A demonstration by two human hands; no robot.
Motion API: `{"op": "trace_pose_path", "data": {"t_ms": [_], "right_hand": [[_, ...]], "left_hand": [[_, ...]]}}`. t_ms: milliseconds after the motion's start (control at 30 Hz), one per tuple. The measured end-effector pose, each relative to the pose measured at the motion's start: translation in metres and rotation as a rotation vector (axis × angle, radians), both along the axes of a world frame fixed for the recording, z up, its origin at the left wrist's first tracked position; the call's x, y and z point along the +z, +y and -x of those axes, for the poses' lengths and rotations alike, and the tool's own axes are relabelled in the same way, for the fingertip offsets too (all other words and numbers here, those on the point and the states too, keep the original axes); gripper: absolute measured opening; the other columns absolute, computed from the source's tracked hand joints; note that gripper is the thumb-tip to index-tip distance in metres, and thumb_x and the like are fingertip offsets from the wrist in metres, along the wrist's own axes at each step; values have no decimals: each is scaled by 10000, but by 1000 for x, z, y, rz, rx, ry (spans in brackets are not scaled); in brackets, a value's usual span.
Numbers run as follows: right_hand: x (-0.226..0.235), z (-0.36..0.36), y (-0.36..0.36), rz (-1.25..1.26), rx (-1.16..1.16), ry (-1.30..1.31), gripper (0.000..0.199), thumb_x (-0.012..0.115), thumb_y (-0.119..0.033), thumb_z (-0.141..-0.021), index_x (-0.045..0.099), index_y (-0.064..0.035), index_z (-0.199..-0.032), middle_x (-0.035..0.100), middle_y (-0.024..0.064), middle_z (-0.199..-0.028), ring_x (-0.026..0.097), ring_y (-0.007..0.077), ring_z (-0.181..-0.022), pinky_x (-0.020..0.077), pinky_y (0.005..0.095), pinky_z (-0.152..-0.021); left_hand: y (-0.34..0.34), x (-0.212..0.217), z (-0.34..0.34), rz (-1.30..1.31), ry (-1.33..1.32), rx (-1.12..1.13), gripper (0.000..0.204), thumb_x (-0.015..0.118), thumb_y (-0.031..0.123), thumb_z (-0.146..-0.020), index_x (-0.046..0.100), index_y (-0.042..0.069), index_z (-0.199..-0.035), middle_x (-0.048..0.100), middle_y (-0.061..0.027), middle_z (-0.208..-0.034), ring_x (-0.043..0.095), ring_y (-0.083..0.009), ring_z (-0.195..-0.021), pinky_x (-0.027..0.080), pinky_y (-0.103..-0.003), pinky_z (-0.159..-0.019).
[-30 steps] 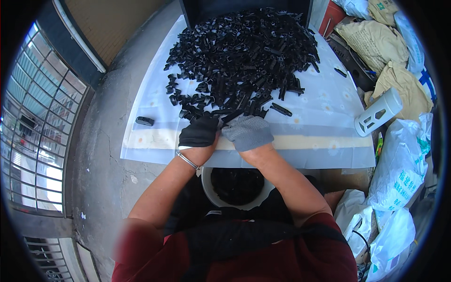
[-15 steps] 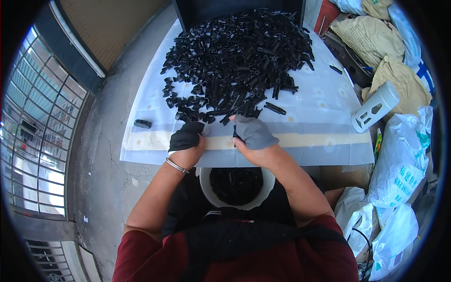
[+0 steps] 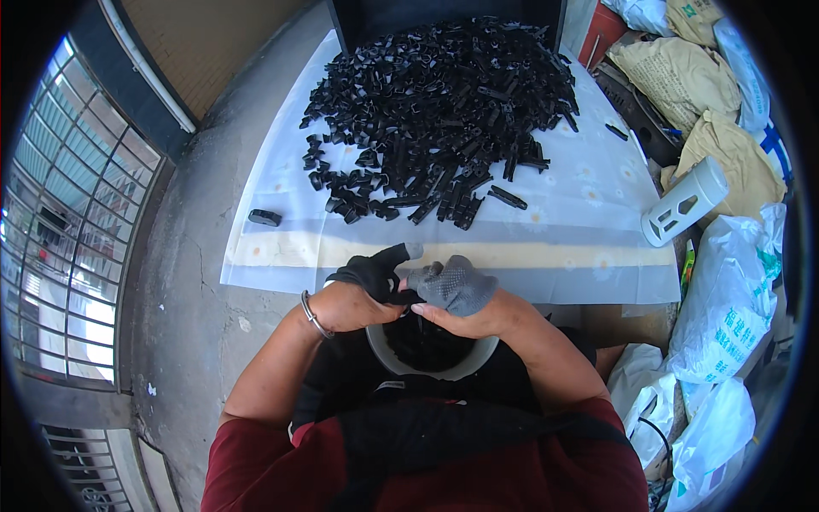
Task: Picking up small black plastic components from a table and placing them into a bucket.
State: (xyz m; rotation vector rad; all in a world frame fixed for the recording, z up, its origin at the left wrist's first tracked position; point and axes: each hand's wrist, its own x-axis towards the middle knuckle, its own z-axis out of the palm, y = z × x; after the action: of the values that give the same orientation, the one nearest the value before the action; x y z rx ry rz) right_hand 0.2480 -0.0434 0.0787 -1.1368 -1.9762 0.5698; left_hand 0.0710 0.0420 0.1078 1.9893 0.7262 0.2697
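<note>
Over the table's front edge my two hands meet. My left hand wears a black glove with bare fingertips; its index finger points forward and the others are bent. Beside it, my right hand in a grey glove has its fingers curled and its thumb near the left fingers. Between them is a small black plastic part, mostly hidden by the fingers. Directly below stands a white bucket with dark pieces inside. Beyond the hands, a large heap of black plastic parts covers the table's far half.
The table has a white flowered cover. A black oval object lies at its left, a loose black part before the heap. A grey-white cylinder with cutouts leans at the right edge. Stuffed sacks crowd the right side.
Both hands have drawn back from the heap's near edge toward me and come together above the bucket. The right hand brought a black part along.
</note>
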Motion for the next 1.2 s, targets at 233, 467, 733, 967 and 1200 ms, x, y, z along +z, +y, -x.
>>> {"op": "trace_pose_path", "data": {"t_ms": [233, 467, 733, 967, 1200], "right_hand": [[4, 6, 1, -26, -121, -185, 231, 584, -239, -799, 594, -37, -911, 596, 116, -865, 555, 299, -809, 435, 387, -722], [1, 14, 4, -237, -264, -246, 237, 642, -229, -752, 593, -44, -893, 607, 96, -839, 564, 267, -719, 404, 360, -642], [15, 1, -1, -312, -253, -443, 202, 597, -234, -775, 608, -54, -866, 574, 77, -714, 535, 264, -658, 401, 379, -606], [-8, 11, 4, -439, -260, -585, 102, 558, -138, -672, 570, -124, -773, 547, 43, -753, 541, 226, -697, 415, 366, -575], [-14, 29, 1, -430, -286, -440, 129, 580, -164, -712, 597, -105, -825, 582, 61, -797, 556, 247, -725, 429, 375, -624]], "left_hand": [[0, -22, 7, 248, -128, 50, 348, 597, 172, -820, 532, -6, -1113, 606, -32, -877, 519, -84, -767, 439, -226, -690], [-26, -47, 0, 292, -460, 440, 344, 423, 304, -927, 588, 4, -894, 565, -28, -709, 483, -102, -633, 396, -247, -568], [-18, -23, 4, 71, -254, 334, 399, 367, 288, -941, 528, -3, -720, 500, -67, -556, 452, -164, -514, 386, -307, -508], [-19, -22, -5, -354, -139, 256, 328, 363, 195, -920, 511, 6, -696, 536, -196, -620, 511, -394, -606, 393, -425, -539], [-27, -20, 0, -272, -95, 245, 304, 352, 189, -921, 514, 24, -726, 540, -196, -631, 519, -403, -629, 403, -437, -565]]}}
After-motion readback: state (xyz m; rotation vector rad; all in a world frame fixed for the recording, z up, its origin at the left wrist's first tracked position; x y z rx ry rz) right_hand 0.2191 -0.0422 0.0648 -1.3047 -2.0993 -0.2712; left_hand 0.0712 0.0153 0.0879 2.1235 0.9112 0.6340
